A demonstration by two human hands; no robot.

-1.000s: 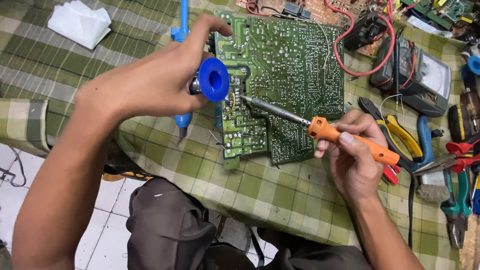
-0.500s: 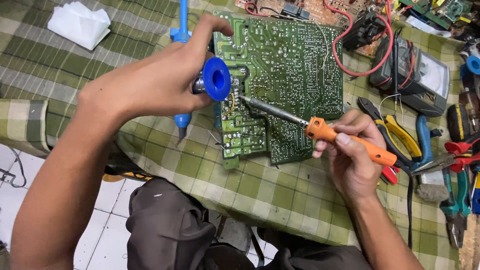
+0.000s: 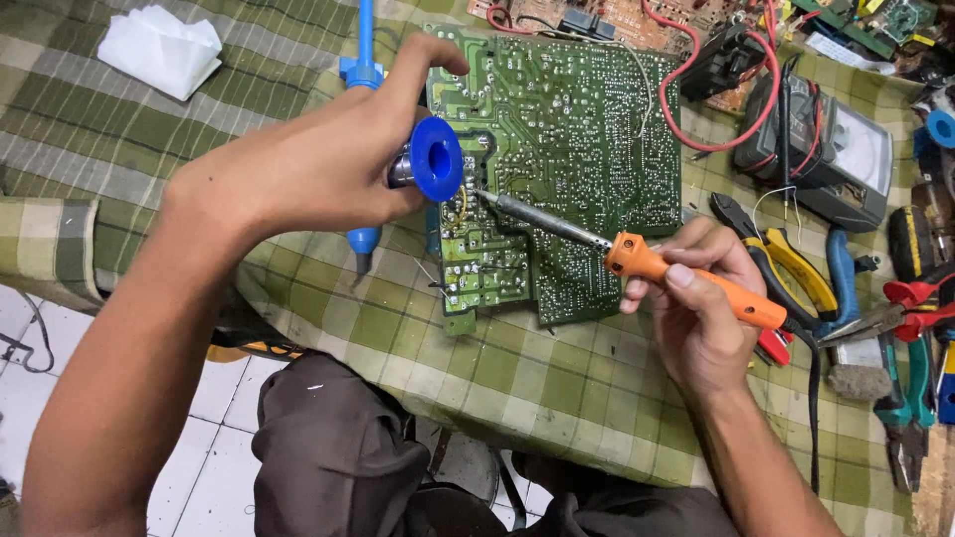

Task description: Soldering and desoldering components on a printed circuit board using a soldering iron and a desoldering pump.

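- The green circuit board [image 3: 567,169] lay solder side up on the counter [image 3: 477,378], which was covered in a green checked cloth, with the board's near edge close to the person's lap.
- The board looked stiff, light and fragile at its fine traces; it would be best held by its bare edges.
- The soldering iron [image 3: 637,254] rested in the right hand [image 3: 696,298], the grip clenched around the orange handle like a pen, the metal tip touching the board near its left side.
- The iron's shaft would be hot, so only the orange handle seemed safe to take.
- The left hand [image 3: 308,169] was clenched on a blue solder spool [image 3: 433,159], held just above the board's left edge, right beside the iron's tip; a thin wire seemed to run down from it, too fine to be sure.
- The spool looked small, light and easy to pinch by its flanges.
- A blue desoldering pump [image 3: 363,70] lay under the left hand, on the cloth.
- A white crumpled tissue [image 3: 159,50] sat well apart at the far left.
- To the right lay a multimeter [image 3: 836,149], red wire [image 3: 686,89], yellow-handled pliers [image 3: 786,268] and other hand tools.
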